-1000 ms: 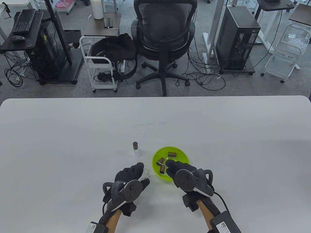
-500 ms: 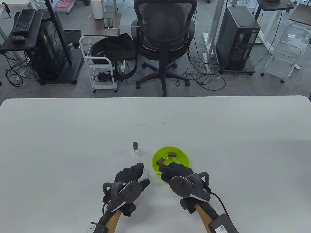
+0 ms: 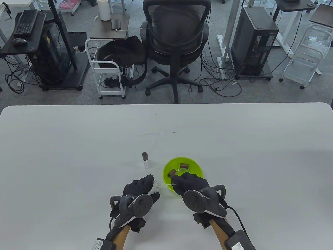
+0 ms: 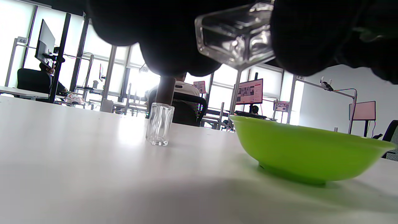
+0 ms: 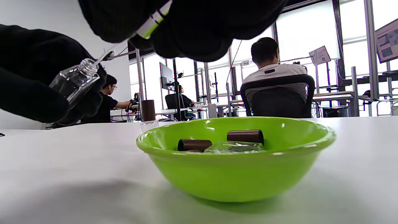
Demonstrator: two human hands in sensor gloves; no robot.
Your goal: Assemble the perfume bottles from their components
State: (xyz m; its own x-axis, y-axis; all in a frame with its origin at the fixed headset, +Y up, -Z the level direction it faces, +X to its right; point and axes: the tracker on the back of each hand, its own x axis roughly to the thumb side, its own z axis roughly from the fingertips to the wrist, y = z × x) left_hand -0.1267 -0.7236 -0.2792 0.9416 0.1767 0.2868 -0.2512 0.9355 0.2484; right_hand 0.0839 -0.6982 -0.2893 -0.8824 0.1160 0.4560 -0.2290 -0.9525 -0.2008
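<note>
A: Left hand point(image 3: 140, 188) state?
B: Grip closed around an uncapped clear glass bottle point(image 4: 235, 37), held off the bench point(image 3: 78, 156), tilted, neck pointing toward the right hand. In the right wrist view the open neck point(image 5: 88, 66) faces up and right.

A: Right hand point(image 3: 191, 183)?
B: Fingers pinched on a spray pump point(image 5: 154, 19), white collar with a thin clear dip tube point(image 3: 168, 184) sticking out toward the bottle. The tube tip is right at the bottle mouth; can't tell if it's inside.

A: Where's the hand sitting?
B: Over the near-left rim of the green bowl point(image 3: 199, 166), just beside the left hand.

A: Bowl contents?
B: Two brown cylindrical caps point(image 3: 184, 165) lying on their sides, the other one point(image 3: 172, 173) close to the right fingers. Also a clear glass piece point(image 5: 234, 147) between them, probably another bottle, can't confirm.

A: Anything else on the bench?
B: One assembled bottle point(image 3: 145, 160), clear body with brown cap, standing upright just left of and behind the bowl, apart from both hands.
</note>
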